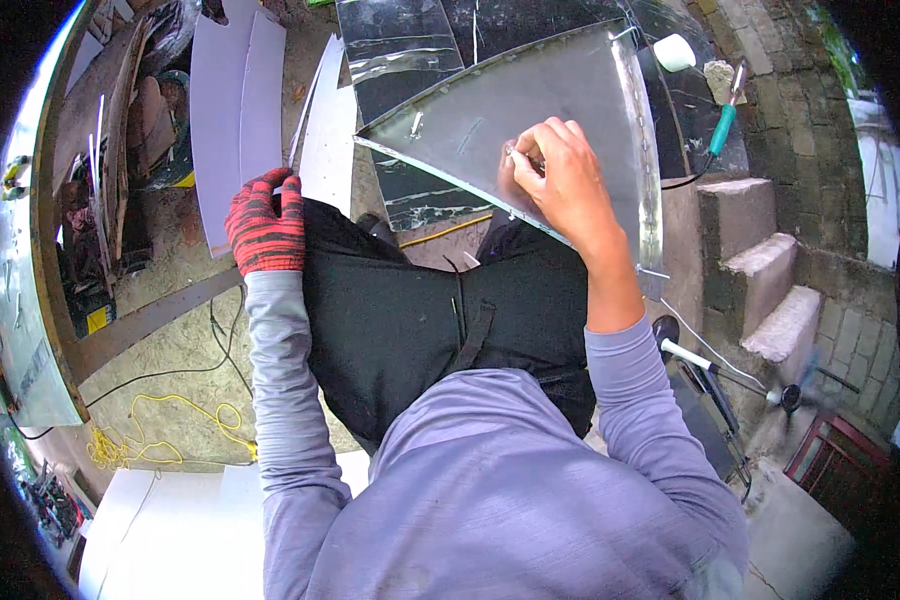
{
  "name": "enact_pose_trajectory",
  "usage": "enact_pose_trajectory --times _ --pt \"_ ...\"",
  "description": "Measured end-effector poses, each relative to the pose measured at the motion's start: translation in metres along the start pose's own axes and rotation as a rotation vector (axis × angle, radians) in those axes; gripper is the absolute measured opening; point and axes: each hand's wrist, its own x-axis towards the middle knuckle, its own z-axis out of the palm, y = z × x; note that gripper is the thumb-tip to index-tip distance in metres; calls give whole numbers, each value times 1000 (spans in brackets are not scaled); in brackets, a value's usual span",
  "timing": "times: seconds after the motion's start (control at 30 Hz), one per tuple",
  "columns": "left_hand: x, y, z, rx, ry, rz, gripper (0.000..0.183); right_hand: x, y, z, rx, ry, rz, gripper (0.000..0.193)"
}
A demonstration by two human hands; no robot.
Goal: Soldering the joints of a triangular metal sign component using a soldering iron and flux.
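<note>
A fan-shaped sheet of grey metal (530, 110) lies across my knees, its curved edge toward me. My right hand (560, 175), bare, rests on the sheet near that edge, fingers pinched on a small silvery piece (511, 153). My left hand (267, 222), in a red and black knit glove, sits closed on my left knee over the dark trousers (400, 320), beside the edge of a white sheet (330, 130). Nothing shows inside the gloved fist.
White panels (235, 100) lean at upper left. A teal-handled soldering iron (724, 122) and a white roll (676, 52) lie at upper right by stone steps (770, 280). Yellow cord (170, 430) and black cable trail on the floor. A white-handled tool (690, 355) lies at right.
</note>
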Motion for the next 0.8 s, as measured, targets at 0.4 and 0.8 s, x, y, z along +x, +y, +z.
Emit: enact_pose_trajectory --times 0.4,0.8 --pt "3 6 -6 -5 -80 -60 24 28 -30 14 267 -90 -86 13" --pt "1 -3 -1 -28 11 -20 25 46 -42 30 355 -189 -48 16"
